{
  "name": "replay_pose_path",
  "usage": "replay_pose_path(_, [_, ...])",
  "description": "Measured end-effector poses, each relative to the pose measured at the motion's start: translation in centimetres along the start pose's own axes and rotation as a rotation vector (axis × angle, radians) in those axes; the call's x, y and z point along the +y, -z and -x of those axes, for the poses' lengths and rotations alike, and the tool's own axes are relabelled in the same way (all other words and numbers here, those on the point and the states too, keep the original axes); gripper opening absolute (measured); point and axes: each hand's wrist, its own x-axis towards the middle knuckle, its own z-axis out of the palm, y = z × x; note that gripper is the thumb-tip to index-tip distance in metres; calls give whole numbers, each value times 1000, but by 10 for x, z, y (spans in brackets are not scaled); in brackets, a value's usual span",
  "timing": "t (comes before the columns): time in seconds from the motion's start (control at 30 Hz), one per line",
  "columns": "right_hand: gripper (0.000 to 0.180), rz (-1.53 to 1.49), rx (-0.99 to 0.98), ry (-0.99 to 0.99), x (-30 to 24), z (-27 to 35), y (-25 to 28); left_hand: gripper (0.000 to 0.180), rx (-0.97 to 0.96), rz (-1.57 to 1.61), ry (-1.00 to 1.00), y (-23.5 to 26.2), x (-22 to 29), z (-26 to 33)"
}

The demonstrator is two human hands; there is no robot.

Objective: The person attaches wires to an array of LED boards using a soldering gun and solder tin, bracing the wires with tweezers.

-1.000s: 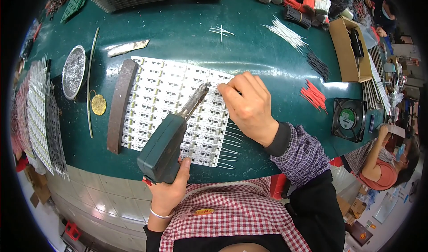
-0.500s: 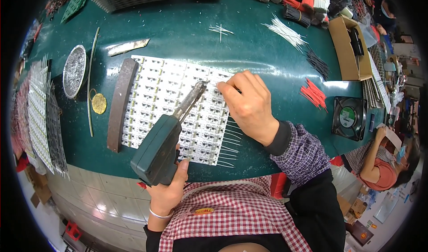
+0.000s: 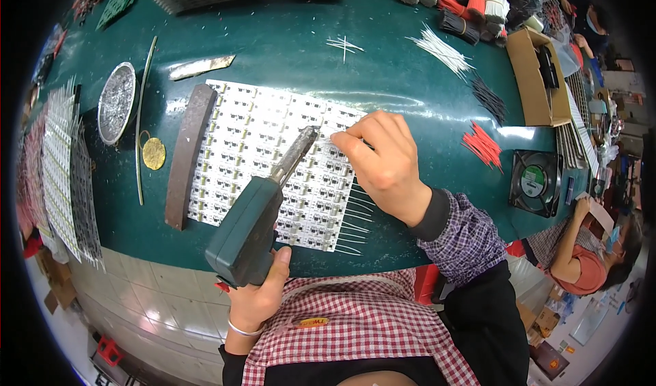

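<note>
My left hand (image 3: 263, 294) is wrapped round the handle of a dark green soldering gun (image 3: 240, 229). Its metal tip points up and right, over a white panel of small circuit boards (image 3: 236, 133) lying on the green table. Just right of the tip, my right hand (image 3: 386, 171) is closed in a pinch above the panel's right part. Whatever its fingertips hold is too small to make out. Several thin white wires (image 3: 354, 230) stick out from the panel's lower right edge. A brown bar (image 3: 188, 160) lies along the panel's left edge.
Left of the bar are a yellow disc (image 3: 154, 154), a thin rod (image 3: 143, 113) and an oval metal dish (image 3: 116, 104). White wires (image 3: 441, 52), black wires (image 3: 487, 98), red wires (image 3: 483, 147) and a fan (image 3: 534, 183) lie right. Another person (image 3: 581, 263) sits at far right.
The soldering gun's tip has shifted very slightly beside my right fingers. Both hands keep their grips; the whole view has moved a little.
</note>
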Motion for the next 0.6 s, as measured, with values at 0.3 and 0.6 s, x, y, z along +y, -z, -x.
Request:
replay_pose_path(0.3, [20, -16, -5, -40, 3, 3, -7, 33, -37, 18, 83, -2, 10, -2])
replay_pose_path(0.6, [19, -35, -1, -55, 3, 3, -8, 23, 9, -121, 31, 0, -3, -3])
